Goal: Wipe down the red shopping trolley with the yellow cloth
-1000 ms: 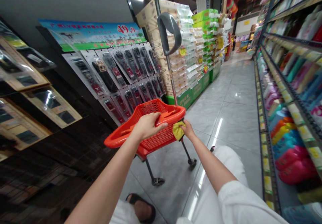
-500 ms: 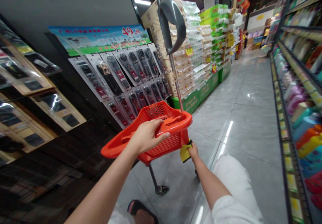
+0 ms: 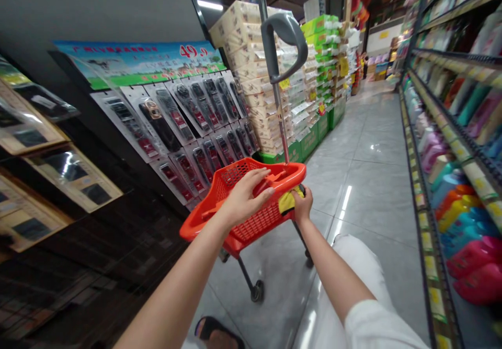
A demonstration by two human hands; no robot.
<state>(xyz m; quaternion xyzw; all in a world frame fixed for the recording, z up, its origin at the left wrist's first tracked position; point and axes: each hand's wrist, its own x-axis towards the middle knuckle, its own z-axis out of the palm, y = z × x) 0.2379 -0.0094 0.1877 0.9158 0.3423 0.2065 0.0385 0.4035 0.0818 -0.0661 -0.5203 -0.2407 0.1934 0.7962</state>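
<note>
An orange plastic basket [image 3: 251, 226] on a wheeled cart frame stands in front of me, with holes in its sides. My left hand [image 3: 245, 197] lies over the near part of the basket, its fingers stretched out and the thumb apart. Nothing is held in it; whether the palm touches the rim I cannot tell. At the right end of the basket, just under the rim, my right hand [image 3: 304, 207] is closed on a yellow cloth [image 3: 287, 202] with a dark edge. The cloth is against the basket's outer side. A grey loop handle [image 3: 270, 51] rises on a metal pole behind the basket.
Packaged belts [image 3: 196, 105] hang on a display at the left, beside boxed goods [image 3: 74, 173]. Stacked cartons [image 3: 245, 71] line the aisle behind the cart. Shelves [image 3: 451, 108] with colourful bottles run along the right. Grey tiled floor [image 3: 361, 192] lies between them.
My right hand has moved up with the yellow cloth, from low on the basket's side to near the rim. My left hand's fingers have straightened and lifted from the rim. The view has shifted slightly.
</note>
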